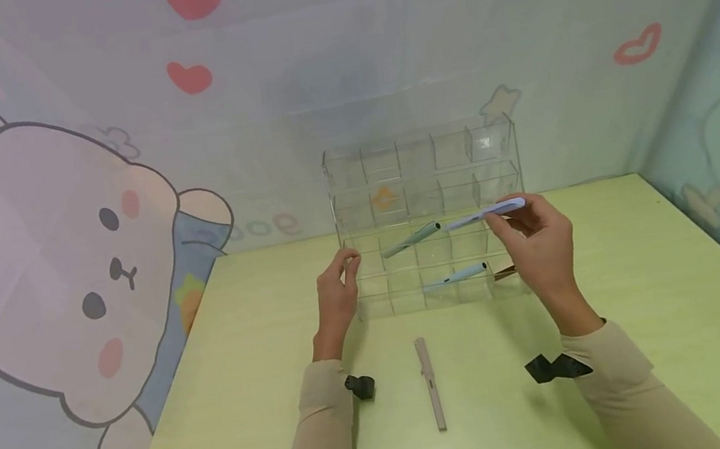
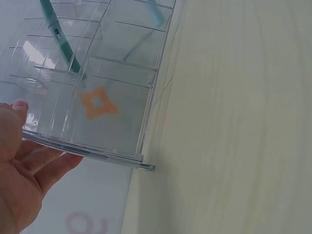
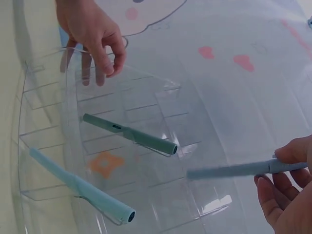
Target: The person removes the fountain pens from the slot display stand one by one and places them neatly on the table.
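Observation:
A clear acrylic rack [image 1: 435, 267] with several rows of compartments stands upright on the table. My left hand [image 1: 337, 299] grips its left side panel, thumb on one face and fingers on the other in the left wrist view. Between thumb and fingers, my right hand [image 1: 544, 249] pinches a lavender-blue pen [image 1: 485, 214], held nearly level in front of the rack's right half. A green pen [image 3: 131, 132] leans in a compartment to the left of that pen. Lower down, a light blue pen [image 3: 80, 185] rests in another compartment. Partly behind my right hand lies a brown item [image 1: 505, 273], kind unclear.
A beige pen [image 1: 431, 386] lies on the pale yellow-green table [image 1: 239, 392] in front of the rack, between my forearms. Behind the rack hangs a printed cloth [image 1: 337, 53] with a cartoon animal and hearts. Black camera mounts sit at both wrists.

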Demonstrator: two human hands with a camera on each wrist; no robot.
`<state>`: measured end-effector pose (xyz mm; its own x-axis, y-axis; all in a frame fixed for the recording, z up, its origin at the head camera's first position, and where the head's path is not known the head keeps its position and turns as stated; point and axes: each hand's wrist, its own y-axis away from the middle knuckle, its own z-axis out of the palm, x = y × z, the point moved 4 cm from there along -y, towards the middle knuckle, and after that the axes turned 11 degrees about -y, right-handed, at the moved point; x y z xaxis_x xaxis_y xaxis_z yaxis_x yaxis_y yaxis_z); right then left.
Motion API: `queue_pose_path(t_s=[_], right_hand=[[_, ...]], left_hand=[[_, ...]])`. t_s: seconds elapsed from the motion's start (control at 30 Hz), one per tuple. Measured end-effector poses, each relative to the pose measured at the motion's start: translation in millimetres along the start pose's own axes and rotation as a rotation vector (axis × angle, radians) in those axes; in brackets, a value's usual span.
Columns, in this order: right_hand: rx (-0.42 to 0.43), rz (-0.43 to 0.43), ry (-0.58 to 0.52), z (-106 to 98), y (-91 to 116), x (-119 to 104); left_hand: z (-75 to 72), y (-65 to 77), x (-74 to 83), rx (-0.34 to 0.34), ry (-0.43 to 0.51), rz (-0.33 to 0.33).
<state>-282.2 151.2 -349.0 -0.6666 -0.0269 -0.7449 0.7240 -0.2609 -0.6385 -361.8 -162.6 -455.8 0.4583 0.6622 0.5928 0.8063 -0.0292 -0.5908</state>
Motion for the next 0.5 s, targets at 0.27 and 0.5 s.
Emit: queue_pose_path(t_s=[0.27,0.5], right_hand=[[0.036,-0.107,-0.050,-2,0,-20],[0.024,-0.117,-0.039,0,4,-28]], left_hand=[[-1.9,-1.5,3.4,-0.002,-0.006,0.001],[-1.2,-1.2,2.6,-0.004,-0.009,-0.006]])
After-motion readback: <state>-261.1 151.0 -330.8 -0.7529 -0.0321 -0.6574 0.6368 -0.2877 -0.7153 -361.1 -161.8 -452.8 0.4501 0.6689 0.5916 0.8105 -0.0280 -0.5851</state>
